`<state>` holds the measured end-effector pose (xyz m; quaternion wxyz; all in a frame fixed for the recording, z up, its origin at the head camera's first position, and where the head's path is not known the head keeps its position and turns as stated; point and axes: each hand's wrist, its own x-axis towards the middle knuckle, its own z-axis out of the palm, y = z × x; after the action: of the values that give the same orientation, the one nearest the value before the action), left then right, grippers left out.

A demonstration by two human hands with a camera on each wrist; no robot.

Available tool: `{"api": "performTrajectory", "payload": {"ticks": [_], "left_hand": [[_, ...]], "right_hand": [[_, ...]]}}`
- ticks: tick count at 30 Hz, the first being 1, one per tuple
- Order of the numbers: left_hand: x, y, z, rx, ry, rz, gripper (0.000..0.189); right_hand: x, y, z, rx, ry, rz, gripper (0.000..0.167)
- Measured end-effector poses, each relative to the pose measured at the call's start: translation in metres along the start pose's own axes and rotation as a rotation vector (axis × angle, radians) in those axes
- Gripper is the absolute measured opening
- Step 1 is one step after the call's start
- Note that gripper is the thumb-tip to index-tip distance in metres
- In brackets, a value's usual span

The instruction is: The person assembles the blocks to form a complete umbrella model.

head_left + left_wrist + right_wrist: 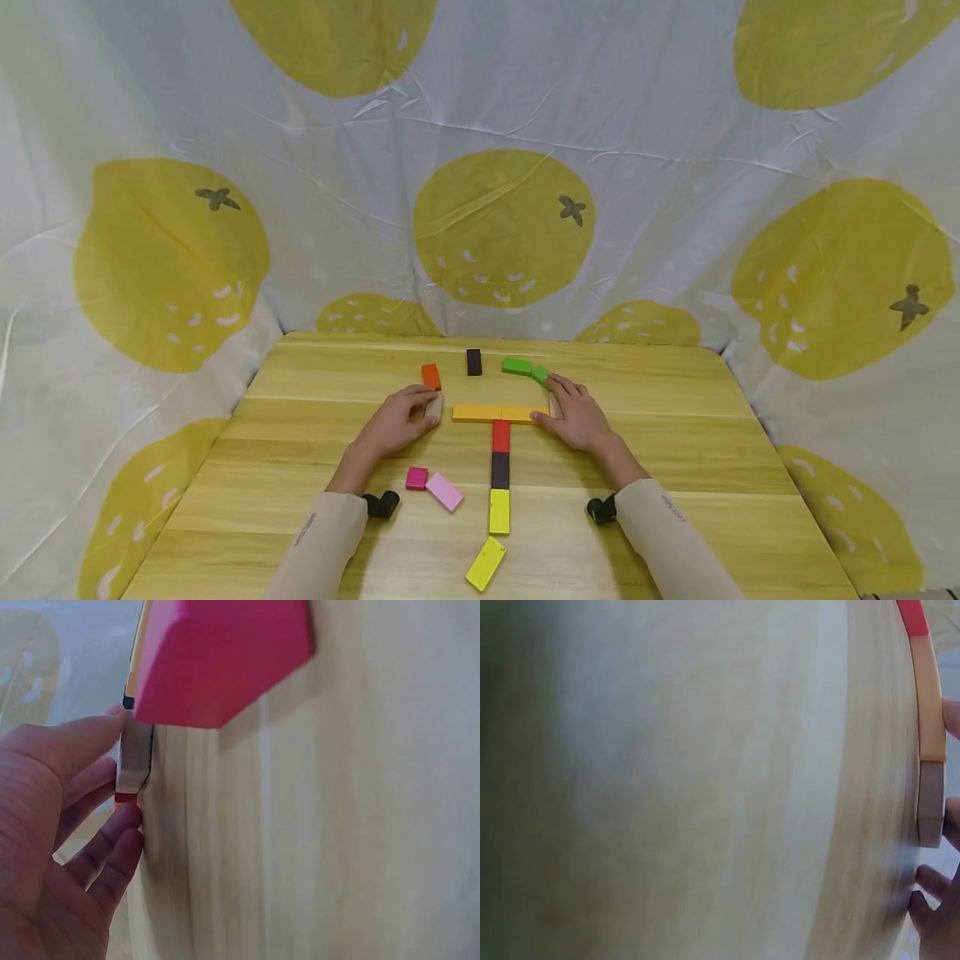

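We see the left hand with its fingers pinched on a pale rectangular block, just left of a row of two orange rectangular blocks. Our right hand, fingers apart, touches the row and a second pale block at its right end, on the wood-grained counter.

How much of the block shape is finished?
Done: an orange row and its stem meet in a T. In hand: the left hand pinches a pale block, apart from the row; the right hand touches the row's right end. Remaining, perhaps: joining that block and placing the loose yellow block.
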<state>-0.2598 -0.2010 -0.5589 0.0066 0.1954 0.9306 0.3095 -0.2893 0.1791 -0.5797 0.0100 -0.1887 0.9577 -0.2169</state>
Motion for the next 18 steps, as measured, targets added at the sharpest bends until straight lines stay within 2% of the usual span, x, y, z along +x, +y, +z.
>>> {"api": "performTrajectory", "payload": {"ticks": [5, 11, 18], "left_hand": [[0.004, -0.001, 0.0, 0.003, 0.028, 0.017, 0.048], [0.009, 0.002, 0.001, -0.013, 0.042, -0.022, 0.05], [0.013, 0.007, 0.005, -0.034, 0.078, -0.032, 0.049]], "right_hand": [[0.001, -0.001, 0.0, 0.007, 0.002, 0.001, 0.086], [0.001, -0.001, 0.001, 0.008, 0.009, 0.0, 0.085], [0.001, 0.001, 0.002, 0.006, 0.005, 0.005, 0.086]]}}
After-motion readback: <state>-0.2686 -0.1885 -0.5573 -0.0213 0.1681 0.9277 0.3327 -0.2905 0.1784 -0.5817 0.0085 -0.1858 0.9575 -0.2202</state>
